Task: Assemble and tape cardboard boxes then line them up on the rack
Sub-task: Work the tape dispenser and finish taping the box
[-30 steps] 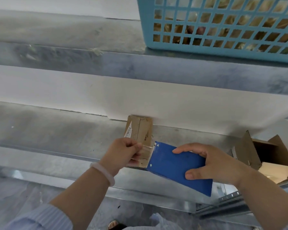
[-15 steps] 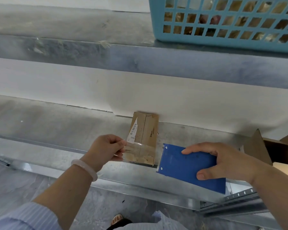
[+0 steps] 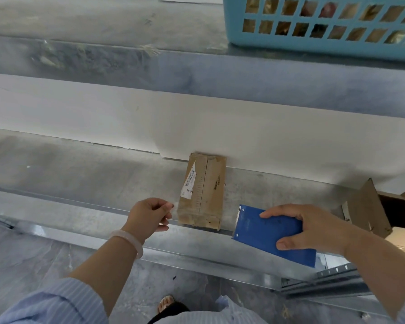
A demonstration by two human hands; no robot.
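A small closed cardboard box with a white barcode label lies on the metal rack shelf, its far end against the white wall. Clear tape covers its near end. My left hand hovers just left of the box with fingers curled and thumb against the forefinger; nothing is visible in it, and it is a little apart from the box. My right hand grips a blue tape dispenser just right of the box, with the toothed edge facing it.
An open cardboard box with raised flaps stands at the right end of the shelf. A light blue plastic basket holding things sits on the upper shelf at top right. The shelf's front lip runs below my hands, with floor beneath.
My left hand has let go of the taped end of the box and drawn back to the left. The dispenser has come away from the box to the right.
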